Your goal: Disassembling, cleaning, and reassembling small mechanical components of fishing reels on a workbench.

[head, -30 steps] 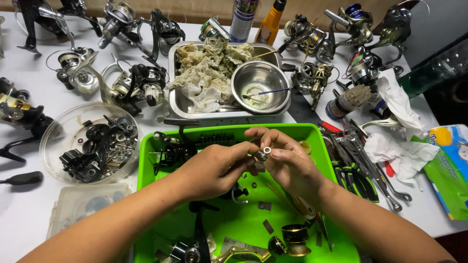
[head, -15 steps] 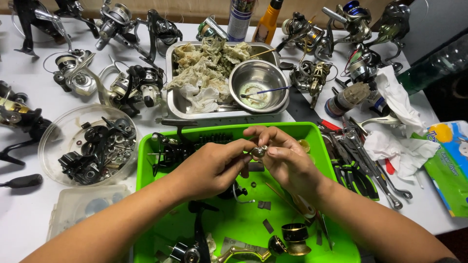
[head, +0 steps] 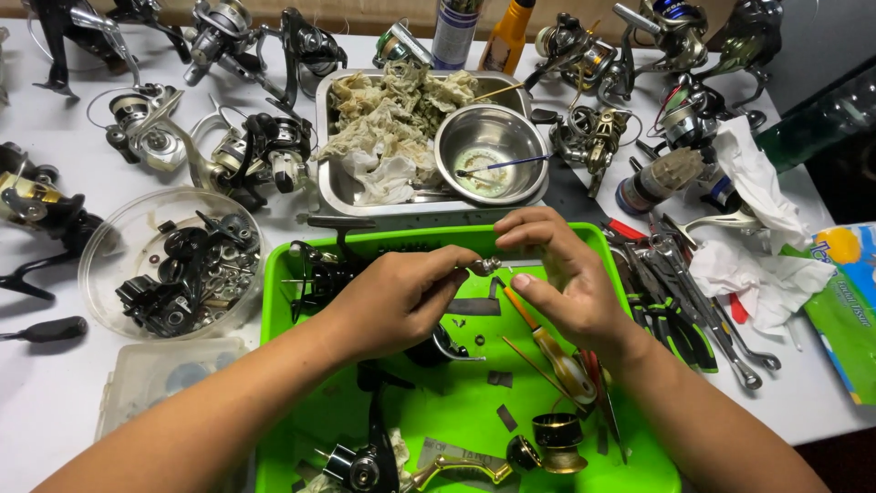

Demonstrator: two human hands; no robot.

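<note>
Head view: over the green tray on the white bench, the left hand has its grip pinched on a small metal part. The right hand is just beside it, its fingers curled but apart. A steel bowl sits behind.

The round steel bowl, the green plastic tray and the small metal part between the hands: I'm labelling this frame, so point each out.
Round steel bowl [head: 511, 128]: head view, inner wall.
Green plastic tray [head: 456, 411]: head view, bare floor.
Small metal part [head: 489, 266]: head view, exposed end.
</note>
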